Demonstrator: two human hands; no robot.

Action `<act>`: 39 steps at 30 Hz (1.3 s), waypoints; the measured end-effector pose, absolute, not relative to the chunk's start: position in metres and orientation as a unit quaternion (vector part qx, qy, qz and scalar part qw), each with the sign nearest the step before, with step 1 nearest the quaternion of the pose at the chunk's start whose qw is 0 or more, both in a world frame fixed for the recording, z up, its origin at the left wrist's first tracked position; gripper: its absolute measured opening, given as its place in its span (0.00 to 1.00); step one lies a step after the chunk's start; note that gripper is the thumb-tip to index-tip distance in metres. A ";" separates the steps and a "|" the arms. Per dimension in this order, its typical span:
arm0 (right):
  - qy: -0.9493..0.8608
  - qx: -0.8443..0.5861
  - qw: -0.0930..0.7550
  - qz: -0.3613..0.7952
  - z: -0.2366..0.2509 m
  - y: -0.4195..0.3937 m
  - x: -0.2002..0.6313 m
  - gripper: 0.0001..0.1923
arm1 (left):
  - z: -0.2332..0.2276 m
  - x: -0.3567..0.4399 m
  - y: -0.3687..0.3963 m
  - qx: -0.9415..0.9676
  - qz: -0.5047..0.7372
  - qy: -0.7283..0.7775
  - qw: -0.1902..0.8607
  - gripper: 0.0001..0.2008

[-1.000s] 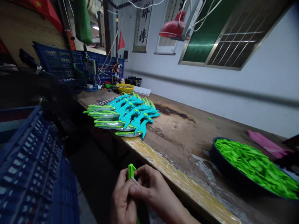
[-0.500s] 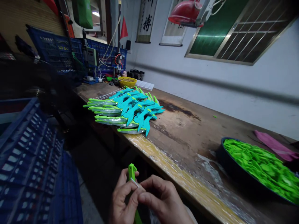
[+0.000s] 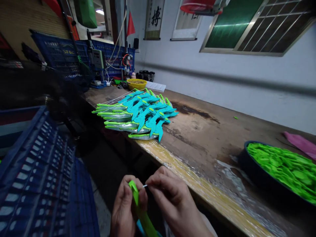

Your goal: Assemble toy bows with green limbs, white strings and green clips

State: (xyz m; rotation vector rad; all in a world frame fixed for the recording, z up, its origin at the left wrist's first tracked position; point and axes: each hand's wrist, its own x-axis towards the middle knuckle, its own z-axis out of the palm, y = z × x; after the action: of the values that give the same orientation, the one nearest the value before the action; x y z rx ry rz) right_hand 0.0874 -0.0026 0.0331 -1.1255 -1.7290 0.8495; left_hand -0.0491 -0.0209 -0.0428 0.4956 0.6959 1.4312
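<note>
My left hand (image 3: 125,205) is closed round a toy bow's green plastic limb (image 3: 133,191), whose tip sticks up between thumb and fingers. Lower down, the green limb curves toward the bottom edge, and a bit of teal shows beside it. Between my hands runs a short length of white string (image 3: 144,186). My right hand (image 3: 174,200) pinches that string between thumb and forefinger, just right of the limb. A pile of teal and green toy bows (image 3: 145,110), strung with white string, lies on the workbench (image 3: 197,138) ahead.
A dark tub (image 3: 243,156) of green plastic parts stands on the bench at right, by a pink cloth (image 3: 300,143). Blue crates (image 3: 46,164) stand at left. Farther back are a yellow bowl (image 3: 136,84) and a white tray (image 3: 155,86). Clear wrap covers the bench edge.
My left hand has turned the limb, its tip now tilting left and lower. The right hand has drawn slightly away with the string. The view has shifted a little.
</note>
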 end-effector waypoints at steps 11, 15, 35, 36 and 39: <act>-0.765 -0.397 0.425 0.277 0.028 -0.010 0.070 0.14 | -0.036 -0.059 -0.027 0.218 0.621 0.250 0.710 0.20; -0.771 -0.392 0.418 0.277 0.028 -0.010 0.069 0.13 | -0.038 -0.058 -0.027 0.221 0.620 0.255 0.709 0.19; -0.860 -0.354 0.365 -0.027 0.017 -0.002 0.073 0.12 | -0.022 -0.051 -0.030 0.262 0.567 0.399 0.672 0.19; -0.860 -0.347 0.371 -0.047 0.019 0.000 0.074 0.14 | -0.020 -0.050 -0.030 0.291 0.580 0.419 0.635 0.21; -0.848 -0.335 0.407 -0.061 0.040 0.006 0.082 0.15 | -0.020 -0.049 -0.029 0.369 0.569 0.458 0.575 0.22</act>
State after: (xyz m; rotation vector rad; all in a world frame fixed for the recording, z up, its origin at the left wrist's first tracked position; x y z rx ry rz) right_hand 0.0816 0.0056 0.0400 -0.8444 -2.1379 -0.1537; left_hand -0.0491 -0.0292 -0.0199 0.8638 1.0735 1.3319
